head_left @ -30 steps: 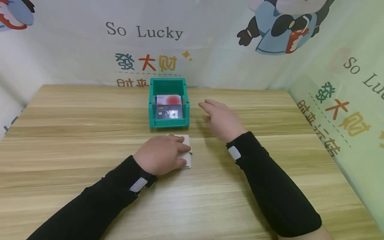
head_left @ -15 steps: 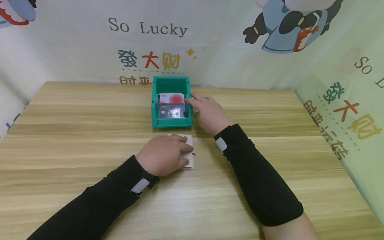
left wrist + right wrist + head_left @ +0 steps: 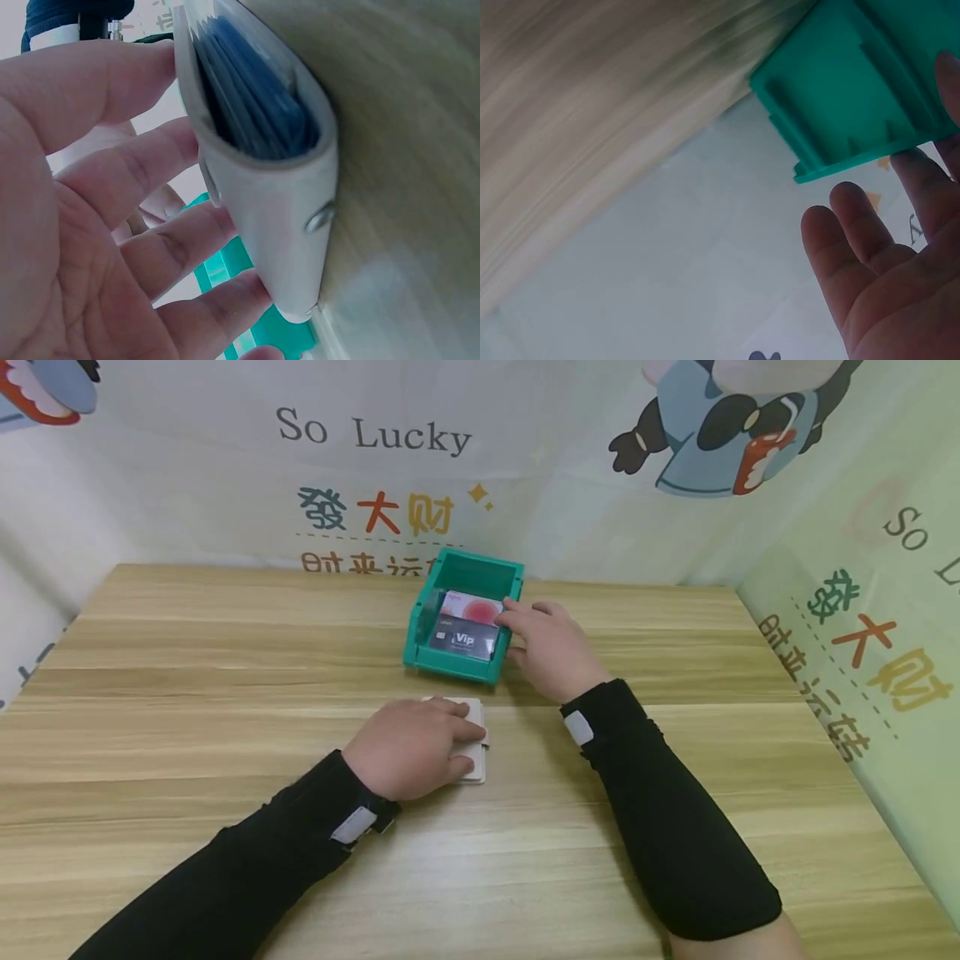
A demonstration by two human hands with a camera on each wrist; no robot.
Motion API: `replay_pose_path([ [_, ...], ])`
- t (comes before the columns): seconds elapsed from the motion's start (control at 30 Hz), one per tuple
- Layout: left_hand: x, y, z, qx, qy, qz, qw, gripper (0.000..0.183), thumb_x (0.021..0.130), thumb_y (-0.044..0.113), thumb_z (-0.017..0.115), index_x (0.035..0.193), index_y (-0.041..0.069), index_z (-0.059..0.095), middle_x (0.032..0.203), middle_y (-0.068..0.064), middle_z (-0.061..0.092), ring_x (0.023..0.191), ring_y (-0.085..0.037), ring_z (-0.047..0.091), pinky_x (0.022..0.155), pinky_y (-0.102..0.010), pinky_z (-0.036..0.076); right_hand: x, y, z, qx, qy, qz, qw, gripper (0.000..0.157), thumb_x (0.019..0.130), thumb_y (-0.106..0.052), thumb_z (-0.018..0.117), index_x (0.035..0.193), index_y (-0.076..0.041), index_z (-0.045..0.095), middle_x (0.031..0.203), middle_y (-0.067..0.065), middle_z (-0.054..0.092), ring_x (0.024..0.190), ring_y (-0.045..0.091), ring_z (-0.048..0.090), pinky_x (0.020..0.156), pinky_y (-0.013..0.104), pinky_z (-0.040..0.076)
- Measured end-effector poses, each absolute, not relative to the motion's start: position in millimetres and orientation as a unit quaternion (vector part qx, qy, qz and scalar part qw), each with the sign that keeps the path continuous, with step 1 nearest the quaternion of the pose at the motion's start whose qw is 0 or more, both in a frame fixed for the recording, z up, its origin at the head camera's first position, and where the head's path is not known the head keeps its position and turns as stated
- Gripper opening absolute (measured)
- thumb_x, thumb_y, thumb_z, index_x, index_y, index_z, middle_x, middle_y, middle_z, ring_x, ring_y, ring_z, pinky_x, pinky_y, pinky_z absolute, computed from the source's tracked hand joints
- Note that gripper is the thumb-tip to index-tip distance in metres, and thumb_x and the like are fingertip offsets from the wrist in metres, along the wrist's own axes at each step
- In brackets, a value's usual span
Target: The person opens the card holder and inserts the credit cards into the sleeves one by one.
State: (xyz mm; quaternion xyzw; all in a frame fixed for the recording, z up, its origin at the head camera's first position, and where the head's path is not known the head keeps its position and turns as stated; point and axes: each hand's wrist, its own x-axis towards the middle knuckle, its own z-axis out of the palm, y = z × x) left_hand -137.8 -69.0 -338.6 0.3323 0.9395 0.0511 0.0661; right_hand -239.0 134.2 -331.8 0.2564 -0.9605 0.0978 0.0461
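Observation:
A white snap-button card holder point(image 3: 266, 202) lies on the table, with blue-tinted card sleeves point(image 3: 255, 90) showing inside its open side. My left hand point(image 3: 408, 747) rests on it, fingers extended and tips touching its upper cover. Behind it stands a green plastic bin point(image 3: 459, 668), turned at an angle. A dark Vip card point(image 3: 463, 637) and a pink-and-white card point(image 3: 468, 606) with a red circle are inside. My right hand point(image 3: 558, 652) pinches the bin's right side wall, fingertips over the rim and thumb at the outer face.
The wooden table point(image 3: 225, 677) runs back to a printed cloth backdrop point(image 3: 540, 518), close behind the bin. Another printed cloth point(image 3: 847, 610) hangs along the right side. Black sleeves cover both forearms.
My right hand has reached the bin's right wall and taken hold of it. The bin has shifted right and turned clockwise. My left hand has stayed on the card holder.

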Motion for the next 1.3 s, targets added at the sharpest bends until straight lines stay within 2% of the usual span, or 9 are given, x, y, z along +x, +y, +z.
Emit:
replay_pose_path([
  [0.3, -137, -69, -342, 0.336, 0.939, 0.044, 0.058, 0.039, 0.089, 0.044, 0.059, 0.124, 0.029, 0.062, 0.131, -0.001, 0.054, 0.123, -0.018, 0.04, 0.098, -0.043, 0.039, -230, 156, -318, 0.228, -0.97, 0.079, 0.023, 0.054, 0.086, -0.033, 0.068, 0.132, -0.01, 0.053, 0.139, 0.012, 0.045, 0.127, 0.028, 0.033, 0.106, 0.045, 0.025],
  [0.47, -137, -69, -343, 0.337, 0.939, 0.044, 0.055, 0.039, 0.089, 0.043, 0.058, 0.125, 0.029, 0.061, 0.132, -0.001, 0.053, 0.123, -0.018, 0.039, 0.098, -0.043, 0.038, -228, 166, -314, 0.223, -0.971, 0.074, 0.037, 0.048, 0.084, -0.033, 0.07, 0.122, -0.006, 0.06, 0.128, 0.015, 0.052, 0.119, 0.031, 0.039, 0.103, 0.044, 0.032],
  [0.67, -137, -68, -342, 0.336, 0.939, 0.043, 0.055, 0.039, 0.089, 0.043, 0.058, 0.125, 0.029, 0.061, 0.132, 0.0, 0.053, 0.123, -0.018, 0.039, 0.098, -0.042, 0.039, -224, 173, -308, 0.199, -0.976, 0.082, 0.029, 0.043, 0.082, -0.034, 0.072, 0.117, -0.009, 0.064, 0.118, 0.014, 0.052, 0.105, 0.028, 0.043, 0.092, 0.042, 0.041],
  [0.9, -136, -69, -341, 0.333, 0.94, 0.046, 0.055, 0.039, 0.088, 0.042, 0.059, 0.124, 0.029, 0.062, 0.132, 0.0, 0.053, 0.123, -0.018, 0.039, 0.098, -0.042, 0.039, -219, 174, -301, 0.167, -0.982, 0.081, 0.017, 0.048, 0.079, -0.037, 0.074, 0.119, -0.012, 0.064, 0.114, 0.013, 0.054, 0.102, 0.026, 0.041, 0.089, 0.043, 0.039],
  [1.3, -135, -69, -340, 0.326, 0.942, 0.053, 0.057, 0.039, 0.088, 0.041, 0.06, 0.125, 0.029, 0.061, 0.133, -0.001, 0.052, 0.124, -0.019, 0.038, 0.098, -0.043, 0.038, -216, 182, -295, 0.133, -0.989, 0.061, 0.0, 0.043, 0.079, -0.041, 0.072, 0.106, -0.008, 0.07, 0.095, 0.01, 0.061, 0.095, 0.027, 0.044, 0.085, 0.044, 0.039],
])
